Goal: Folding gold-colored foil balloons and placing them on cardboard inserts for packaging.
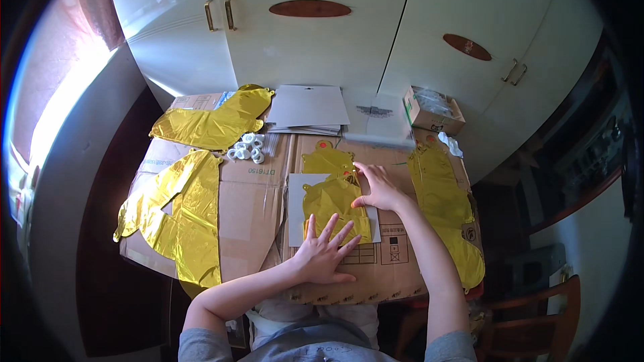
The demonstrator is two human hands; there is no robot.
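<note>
A flat gold foil balloon (pixel 329 196) lies folded over a white card sheet (pixel 296 211) in front of me. Its upper part reaches past the card's far edge and bears small red spots. My left hand (pixel 325 255) rests on the near end of the foil, palm down with fingers spread. At the foil's right edge is my right hand (pixel 379 188), its thumb and fingers apart and touching the foil. Neither hand visibly grips anything.
Opened cardboard (pixel 251 194) covers the table. More gold foil balloons lie at far left (pixel 208 121), near left (pixel 201 214) and right (pixel 439 194). White rings (pixel 248 148) sit near a stack of white cards (pixel 310 105). A small box (pixel 433 108) holds clear plastic. Cabinets stand behind.
</note>
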